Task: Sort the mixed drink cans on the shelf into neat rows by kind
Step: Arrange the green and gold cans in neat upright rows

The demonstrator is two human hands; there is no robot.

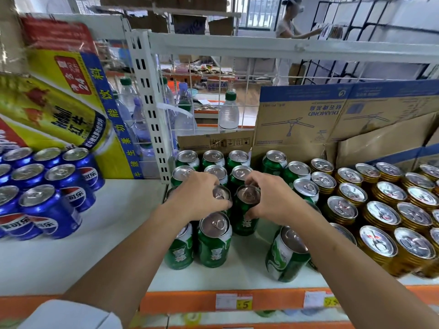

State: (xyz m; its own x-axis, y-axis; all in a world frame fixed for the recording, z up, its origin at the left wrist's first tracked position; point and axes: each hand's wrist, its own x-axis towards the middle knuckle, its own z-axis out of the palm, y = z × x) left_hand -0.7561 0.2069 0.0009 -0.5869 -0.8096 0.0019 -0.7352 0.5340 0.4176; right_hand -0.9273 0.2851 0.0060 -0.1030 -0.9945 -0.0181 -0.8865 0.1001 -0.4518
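Observation:
Green cans stand in rows on the white shelf (123, 210) in the middle of the head view. My left hand (198, 195) grips the top of one green can (222, 193) from above. Beside it, my right hand (273, 198) grips another green can (245, 210) around its side. More green cans stand behind at the back (213, 159) and in front (215, 241). One green can (287, 255) stands apart at the front right. Blue cans (47, 193) fill the left side. Gold cans (389, 210) are packed on the right.
A white perforated upright (152, 110) divides the shelf bays. Cardboard boxes (332, 115) stand behind the cans. Water bottles (229, 110) sit behind a wire grid. An orange price strip (190, 300) edges the shelf front. A person stands far back at another rack.

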